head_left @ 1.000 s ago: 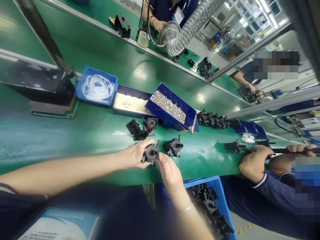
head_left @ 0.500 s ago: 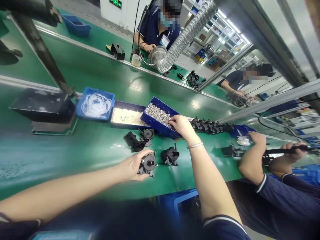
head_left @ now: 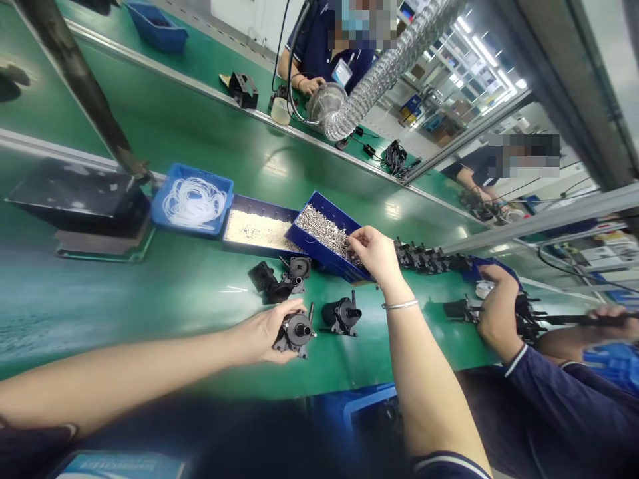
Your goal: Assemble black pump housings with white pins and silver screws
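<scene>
My left hand [head_left: 272, 334] is wrapped round a black pump [head_left: 296, 330] with a round face and a short nozzle, held on the green bench. Small silvery screw heads show at its rim. My right hand [head_left: 375, 254] reaches over a tilted blue bin of small metal screws [head_left: 325, 229]. Its thumb and fingers are pinched together at the screws; whatever they hold is hidden. A second black pump [head_left: 343, 314] stands between my hands. Several loose black housing parts [head_left: 280, 279] lie just beyond my left hand.
A blue bin of cream-coloured small pieces [head_left: 257, 229] and a blue tray of white tubing [head_left: 194, 201] stand at the left. A row of black pumps [head_left: 424, 258] runs along the right. A co-worker's arm [head_left: 499, 313] is close by. A metal post [head_left: 82, 83] slants down at the left.
The view has shifted slightly. My right hand is still at the screws, its fingers slightly raised and more closely pinched. My left hand keeps its hold on the pump.
</scene>
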Action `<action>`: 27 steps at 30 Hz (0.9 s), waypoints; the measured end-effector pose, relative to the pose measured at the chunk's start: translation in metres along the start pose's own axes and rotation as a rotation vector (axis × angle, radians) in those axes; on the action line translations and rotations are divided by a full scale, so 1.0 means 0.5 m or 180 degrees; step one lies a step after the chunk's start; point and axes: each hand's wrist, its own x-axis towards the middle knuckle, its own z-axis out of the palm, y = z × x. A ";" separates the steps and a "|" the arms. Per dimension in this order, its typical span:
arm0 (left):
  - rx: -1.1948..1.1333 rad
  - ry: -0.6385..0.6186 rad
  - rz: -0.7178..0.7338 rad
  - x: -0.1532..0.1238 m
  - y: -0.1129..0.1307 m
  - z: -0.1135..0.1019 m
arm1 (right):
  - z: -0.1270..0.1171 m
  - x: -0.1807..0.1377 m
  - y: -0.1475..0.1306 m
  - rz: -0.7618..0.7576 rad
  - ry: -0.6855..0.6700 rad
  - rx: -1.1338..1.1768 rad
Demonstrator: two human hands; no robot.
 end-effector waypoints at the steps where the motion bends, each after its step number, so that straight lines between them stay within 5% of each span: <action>1: 0.0018 0.0008 0.0000 0.000 0.000 0.000 | -0.008 -0.008 -0.010 0.0037 0.0047 0.0207; 7: 0.0005 0.0129 0.0125 0.000 -0.007 0.002 | -0.047 -0.135 -0.108 -0.0568 -0.0486 0.0188; 12: 0.0040 0.0165 0.0071 -0.007 -0.016 0.009 | -0.003 -0.232 -0.142 -0.1215 -0.1179 -0.0260; 18: 0.0100 0.0282 0.0055 -0.011 -0.019 0.015 | 0.048 -0.249 -0.128 -0.1408 -0.1410 -0.0127; 27: 0.0164 0.0427 0.0242 -0.001 -0.008 0.005 | 0.064 -0.253 -0.140 -0.1838 -0.1369 -0.0492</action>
